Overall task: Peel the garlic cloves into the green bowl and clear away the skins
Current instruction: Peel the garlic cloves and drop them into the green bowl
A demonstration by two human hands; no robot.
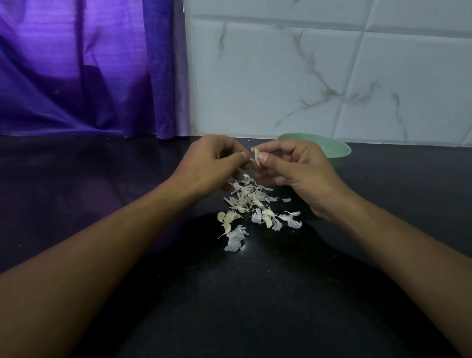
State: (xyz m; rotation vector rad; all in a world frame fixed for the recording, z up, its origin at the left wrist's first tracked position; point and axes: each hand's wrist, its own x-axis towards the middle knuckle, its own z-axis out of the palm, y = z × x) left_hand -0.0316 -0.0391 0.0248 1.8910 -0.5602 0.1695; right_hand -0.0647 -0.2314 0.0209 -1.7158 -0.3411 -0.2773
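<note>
Head view showed both hands raised just above a dark counter (342, 282), meeting near the middle of the frame. The right hand (297, 173) pinched a small garlic clove (256, 157) between thumb and forefinger, its other fingers curled loosely beneath. The left hand (215, 160) had its thumb and fingertip closed on the clove's left side, apparently gripping a bit of skin, though the exact hold was too small to make out. Directly below the hands, a scatter of papery skins (246, 197) lay on the counter, and a few pale cloves (267, 220) lay mixed among them toward the lower part of the pile; whether those were peeled could not be told. The green bowl (336, 147) sat behind the right hand, in the right middle of the frame against the tiled wall (332, 66), its inside hidden from this angle. A purple curtain (75, 64) filled the upper left.

The step in hand looked like stripping skin from the held clove. Done well, the right hand would hold the clove steady while the left peeled in long strips from the tip, letting the scraps fall onto the existing pile, not wider. The bare clove should then go back and right into the bowl.
</note>
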